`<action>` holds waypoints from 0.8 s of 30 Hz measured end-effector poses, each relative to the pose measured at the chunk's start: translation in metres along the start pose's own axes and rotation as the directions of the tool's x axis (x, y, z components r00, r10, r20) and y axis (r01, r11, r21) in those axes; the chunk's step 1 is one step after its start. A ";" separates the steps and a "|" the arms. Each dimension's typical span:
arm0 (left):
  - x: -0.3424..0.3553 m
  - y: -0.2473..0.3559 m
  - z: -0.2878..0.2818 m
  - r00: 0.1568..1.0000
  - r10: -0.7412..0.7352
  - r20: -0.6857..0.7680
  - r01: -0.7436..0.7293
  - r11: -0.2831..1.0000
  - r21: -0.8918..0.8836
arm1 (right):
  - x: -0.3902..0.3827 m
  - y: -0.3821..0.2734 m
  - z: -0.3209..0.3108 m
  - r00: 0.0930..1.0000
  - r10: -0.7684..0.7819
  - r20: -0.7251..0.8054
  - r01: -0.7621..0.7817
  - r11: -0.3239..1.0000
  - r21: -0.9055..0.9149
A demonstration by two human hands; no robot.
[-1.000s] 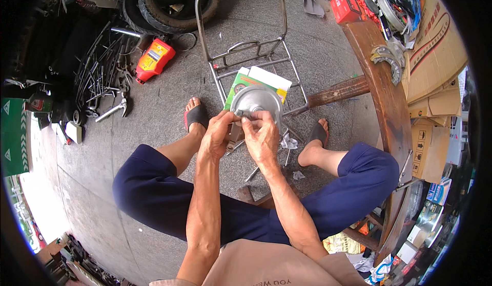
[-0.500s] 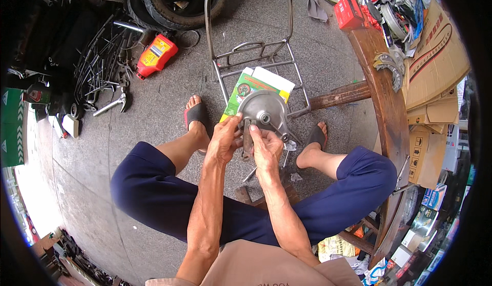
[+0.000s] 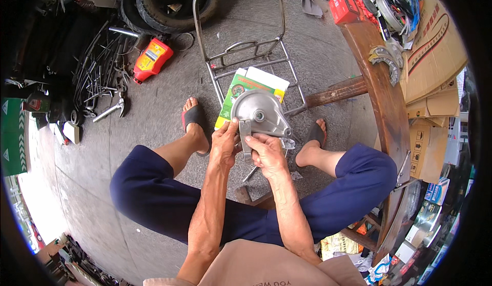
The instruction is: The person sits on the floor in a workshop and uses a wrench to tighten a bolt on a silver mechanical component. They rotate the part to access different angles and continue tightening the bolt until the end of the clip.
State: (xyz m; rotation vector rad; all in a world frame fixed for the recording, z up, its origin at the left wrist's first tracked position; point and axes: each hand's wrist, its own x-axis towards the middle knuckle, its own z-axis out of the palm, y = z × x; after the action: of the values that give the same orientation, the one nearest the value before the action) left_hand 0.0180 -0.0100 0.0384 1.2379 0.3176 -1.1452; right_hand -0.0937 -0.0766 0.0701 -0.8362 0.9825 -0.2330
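A round silver brake drum cover (image 3: pixel 266 104), with a hub hole at its centre and a pointed lug on its right, is held in front of me between my knees. A flat grey metal arm (image 3: pixel 245 131) stands at its near edge. My left hand (image 3: pixel 224 141) is closed on the cover's near left edge, its thumb beside the arm. My right hand (image 3: pixel 267 152) is closed on the arm, thumb pressed against its side. The curled fingers beneath are partly hidden. A green and yellow box (image 3: pixel 226 110) lies behind the cover, next to a white box (image 3: pixel 267 77).
A tubular metal rack (image 3: pixel 200 34) lies on the floor ahead. To the left are a red bottle (image 3: pixel 152 60), a hammer (image 3: pixel 110 110) and tyres (image 3: pixel 177 16). On the right, a wooden bench beam (image 3: pixel 382 101) carries curved brake shoes (image 3: pixel 385 57), beside cardboard (image 3: pixel 435 50).
The cover has tilted, so its face shows more brightly and its lug points right. Both hands have shifted slightly with it, and the metal arm shows more clearly between them.
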 end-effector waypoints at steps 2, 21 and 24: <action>-0.006 0.002 0.010 0.998 -0.010 -0.061 0.009 1.000 -0.022 | -0.003 0.000 0.003 0.999 -0.024 -0.048 0.022 0.999 -0.032; 0.000 -0.009 0.004 0.994 0.044 -0.096 -0.048 0.998 -0.046 | -0.006 0.011 0.003 0.987 -0.155 0.039 0.160 0.950 -0.267; -0.003 -0.006 0.005 0.995 0.033 -0.096 -0.041 0.996 -0.085 | -0.011 0.005 0.009 0.994 -0.102 0.027 0.105 0.982 -0.154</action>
State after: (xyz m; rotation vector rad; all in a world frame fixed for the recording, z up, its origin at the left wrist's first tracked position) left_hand 0.0094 -0.0118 0.0390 1.2188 0.4097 -1.0323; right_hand -0.0934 -0.0626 0.0765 -1.0319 0.9492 -0.2398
